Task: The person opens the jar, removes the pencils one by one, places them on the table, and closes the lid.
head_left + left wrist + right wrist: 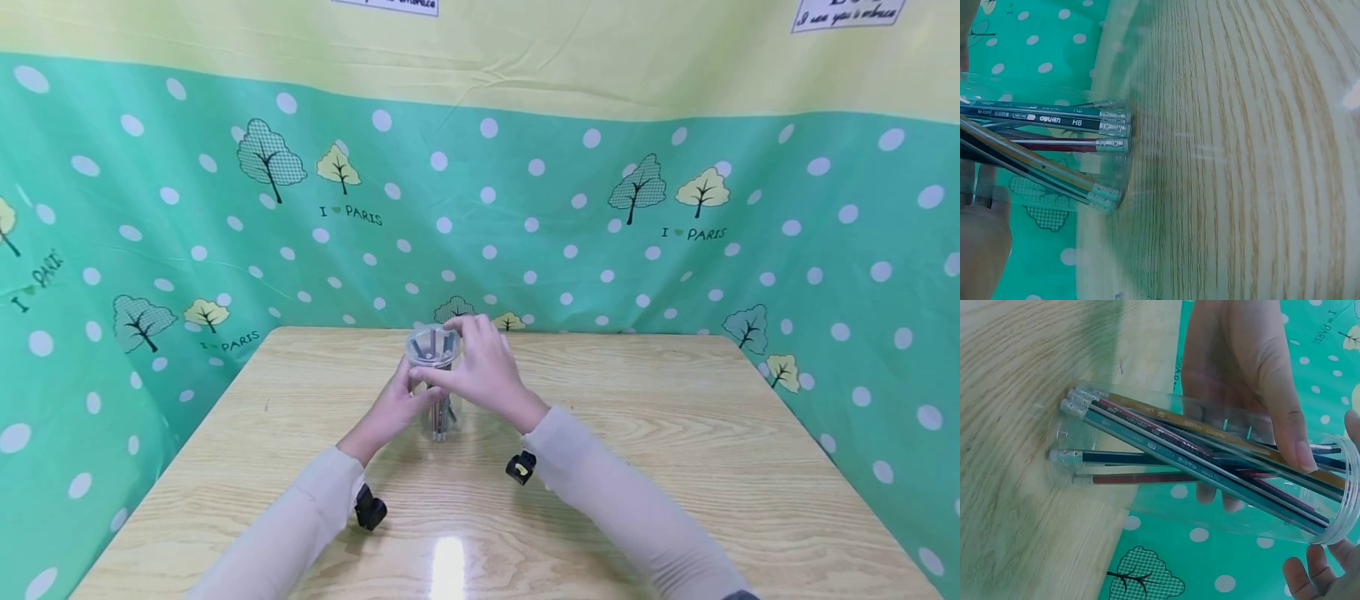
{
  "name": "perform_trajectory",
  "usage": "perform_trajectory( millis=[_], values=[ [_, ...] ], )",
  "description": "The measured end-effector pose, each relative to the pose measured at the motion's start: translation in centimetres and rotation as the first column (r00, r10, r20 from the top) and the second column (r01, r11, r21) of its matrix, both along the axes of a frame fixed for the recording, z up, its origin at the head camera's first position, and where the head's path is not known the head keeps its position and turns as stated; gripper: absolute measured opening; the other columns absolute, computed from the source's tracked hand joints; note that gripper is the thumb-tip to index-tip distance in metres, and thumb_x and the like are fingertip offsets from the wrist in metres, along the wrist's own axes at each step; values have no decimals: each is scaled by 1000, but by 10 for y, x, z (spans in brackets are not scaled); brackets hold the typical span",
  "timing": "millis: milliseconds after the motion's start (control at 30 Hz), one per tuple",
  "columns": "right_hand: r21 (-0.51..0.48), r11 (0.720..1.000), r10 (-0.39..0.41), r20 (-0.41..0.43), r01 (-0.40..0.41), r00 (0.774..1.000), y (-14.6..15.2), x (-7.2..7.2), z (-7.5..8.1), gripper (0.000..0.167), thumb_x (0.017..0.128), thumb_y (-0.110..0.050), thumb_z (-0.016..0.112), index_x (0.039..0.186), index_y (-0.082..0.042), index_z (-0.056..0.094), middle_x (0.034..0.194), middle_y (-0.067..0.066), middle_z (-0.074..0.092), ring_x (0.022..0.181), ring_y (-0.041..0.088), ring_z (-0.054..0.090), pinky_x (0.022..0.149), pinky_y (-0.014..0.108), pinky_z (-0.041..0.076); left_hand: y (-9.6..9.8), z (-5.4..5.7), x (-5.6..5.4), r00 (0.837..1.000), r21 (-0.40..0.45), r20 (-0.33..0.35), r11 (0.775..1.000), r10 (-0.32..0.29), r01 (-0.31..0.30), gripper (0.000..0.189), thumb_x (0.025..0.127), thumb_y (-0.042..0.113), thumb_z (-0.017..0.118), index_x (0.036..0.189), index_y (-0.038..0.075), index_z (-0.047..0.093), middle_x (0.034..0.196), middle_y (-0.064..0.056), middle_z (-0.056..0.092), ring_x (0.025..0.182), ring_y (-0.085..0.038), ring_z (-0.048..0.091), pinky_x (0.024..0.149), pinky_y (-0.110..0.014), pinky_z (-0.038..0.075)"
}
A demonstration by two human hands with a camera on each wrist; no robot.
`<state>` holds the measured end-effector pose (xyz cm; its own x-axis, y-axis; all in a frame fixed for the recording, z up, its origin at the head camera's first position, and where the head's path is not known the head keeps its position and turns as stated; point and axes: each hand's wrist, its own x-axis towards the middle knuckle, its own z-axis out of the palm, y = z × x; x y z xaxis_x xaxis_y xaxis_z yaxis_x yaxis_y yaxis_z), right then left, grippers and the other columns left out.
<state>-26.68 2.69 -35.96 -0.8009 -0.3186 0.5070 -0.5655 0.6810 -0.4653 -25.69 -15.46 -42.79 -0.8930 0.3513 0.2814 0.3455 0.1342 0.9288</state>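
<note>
A clear plastic jar (1166, 503) holds several pencils (1154, 444), their eraser ends at its base. Green, black, dark red and yellow-brown barrels show through the wall. My left hand (393, 408) grips the jar's side, its thumb lying along the wall in the right wrist view. From the right, my right hand (487, 367) spans the round clear top (433, 362), thumb on the near side and fingers on the far side. In the left wrist view, part of the left hand (985, 244) is behind the jar. The jar stands upright, its base close to the tabletop.
A pale wood-grain table (645, 433) lies beneath the hands. Behind it and along both sides hangs a green and yellow curtain (525, 208) with dots and printed trees. Small black cameras (370, 507) sit at both wrists.
</note>
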Motion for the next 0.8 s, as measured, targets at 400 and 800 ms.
perform_trajectory(
  millis=[400, 800],
  values=[
    [-98, 995, 32, 7, -32, 999, -2, 1, -3, 77, 72, -54, 86, 127, -10, 57, 121, 5, 52, 104, 19, 48, 89, 38, 43, 1, 2, 1, 1000, -1, 6, 1000, 2, -2, 80, 99, 24, 66, 159, 39, 14, 164, 6, 21, 149, -29, 22, 115, -61, 23],
    [-197, 972, 145, 64, -130, 987, 1, 0, -5, 72, 78, -43, 87, 130, -6, 55, 125, 7, 47, 106, 18, 48, 86, 34, 47, 1, 1, 0, 1000, 8, 13, 1000, -4, 4, 81, 99, 26, 66, 159, 38, 14, 162, 5, 26, 148, -27, 25, 115, -59, 24]
  ],
)
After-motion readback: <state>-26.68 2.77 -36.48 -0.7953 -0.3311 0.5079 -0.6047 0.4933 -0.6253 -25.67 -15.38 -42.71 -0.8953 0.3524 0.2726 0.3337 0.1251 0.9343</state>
